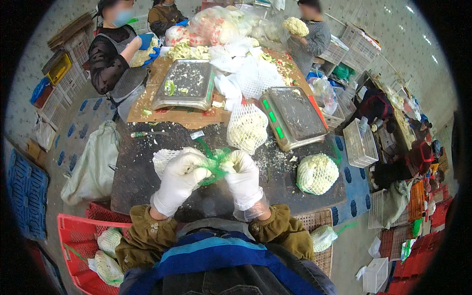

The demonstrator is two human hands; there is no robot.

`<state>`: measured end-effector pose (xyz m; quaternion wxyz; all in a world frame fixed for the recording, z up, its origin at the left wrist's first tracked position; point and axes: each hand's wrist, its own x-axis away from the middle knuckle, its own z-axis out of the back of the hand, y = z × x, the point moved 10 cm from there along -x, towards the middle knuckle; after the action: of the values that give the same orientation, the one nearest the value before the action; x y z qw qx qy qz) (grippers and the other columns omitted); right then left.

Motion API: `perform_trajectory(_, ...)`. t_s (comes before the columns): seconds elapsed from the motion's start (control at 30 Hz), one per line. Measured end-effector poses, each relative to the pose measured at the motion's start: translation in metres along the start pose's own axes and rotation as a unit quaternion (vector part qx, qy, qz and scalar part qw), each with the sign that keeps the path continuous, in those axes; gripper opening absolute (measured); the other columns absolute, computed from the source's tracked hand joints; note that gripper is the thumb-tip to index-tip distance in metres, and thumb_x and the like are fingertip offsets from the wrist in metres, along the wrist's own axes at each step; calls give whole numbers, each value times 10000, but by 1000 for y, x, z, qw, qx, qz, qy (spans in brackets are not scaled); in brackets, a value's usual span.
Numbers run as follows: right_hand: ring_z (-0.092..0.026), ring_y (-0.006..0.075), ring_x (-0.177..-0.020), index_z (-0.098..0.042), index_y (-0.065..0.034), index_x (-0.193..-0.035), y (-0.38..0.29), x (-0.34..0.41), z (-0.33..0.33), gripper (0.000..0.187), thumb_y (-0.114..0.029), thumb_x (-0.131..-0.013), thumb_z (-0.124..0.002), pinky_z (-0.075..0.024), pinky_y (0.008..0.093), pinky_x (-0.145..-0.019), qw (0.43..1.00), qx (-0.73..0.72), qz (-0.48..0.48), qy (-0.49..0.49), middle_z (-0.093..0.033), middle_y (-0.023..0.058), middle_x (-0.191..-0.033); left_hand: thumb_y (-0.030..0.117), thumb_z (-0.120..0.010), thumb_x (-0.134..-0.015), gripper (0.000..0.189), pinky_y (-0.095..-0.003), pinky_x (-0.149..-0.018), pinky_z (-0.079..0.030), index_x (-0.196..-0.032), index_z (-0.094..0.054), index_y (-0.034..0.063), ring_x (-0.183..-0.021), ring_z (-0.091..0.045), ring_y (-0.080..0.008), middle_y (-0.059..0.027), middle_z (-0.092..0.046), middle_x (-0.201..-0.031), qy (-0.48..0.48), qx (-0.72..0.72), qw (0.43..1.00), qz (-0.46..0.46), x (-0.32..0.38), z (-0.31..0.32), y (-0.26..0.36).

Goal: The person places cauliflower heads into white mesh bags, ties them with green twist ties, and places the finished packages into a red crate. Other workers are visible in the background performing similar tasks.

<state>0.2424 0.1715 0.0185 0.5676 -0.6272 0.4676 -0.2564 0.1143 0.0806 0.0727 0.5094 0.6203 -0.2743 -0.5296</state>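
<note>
Both my hands wear white gloves and meet above the dark tabletop (140, 184). Bunched green plastic netting (214, 171) is pinched between the fingers of my left hand (180, 180) and my right hand (241, 180). A strand of it runs up to a small white tag (197, 135). Partly hidden behind my left hand is a white foam net sleeve (162, 162); its contents cannot be made out. Just beyond my right hand sits a cauliflower in a foam net (247, 129). Another netted cauliflower (318, 175), with green netting around it, rests farther right.
Two digital scales (186, 83) (295, 116) stand beyond my hands. A knife (149, 134) lies at left. Foam nets (258, 75) and bagged cauliflowers (217, 25) cover the far end. Co-workers (114, 55) (311, 37) handle cauliflowers. Beside me are a red crate (73, 254) and a beige crate (320, 217).
</note>
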Motion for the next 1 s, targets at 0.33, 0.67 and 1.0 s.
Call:
perform_trajectory(0.33, -644, 178, -716, -665, -37, -861, -26, 1, -10, 91, -3, -802, -725, -524, 299, -657, 956, 237, 171, -20, -658, 96, -789, 5, -615, -843, 95, -334, -727, -495, -937, -619, 12, -811, -619, -201, -120, -623, -866, -18, -282, 959, -16, -2, -8, -7)
perform_trajectory(0.67, -583, 88, -562, -642, -46, -953, 32, -23, 19, 105, -147, -946, -669, -484, 240, -512, 980, -102, -173, 10, -668, 25, -746, 148, -620, -939, 145, -254, -707, -515, -1001, -621, 17, -812, -628, -129, -69, -671, -910, 144, 88, 982, 87, 0, 41, -35)
perform_trajectory(1.0, -576, 74, -700, -669, -21, -872, 31, -9, -13, 173, -119, -799, -793, -484, 247, -645, 986, 2, -142, -87, -662, -6, -788, 39, -677, -893, 59, -237, -652, -450, -883, -641, -7, -732, -559, -101, -13, -612, -792, 131, 99, 985, 50, 8, 12, -55)
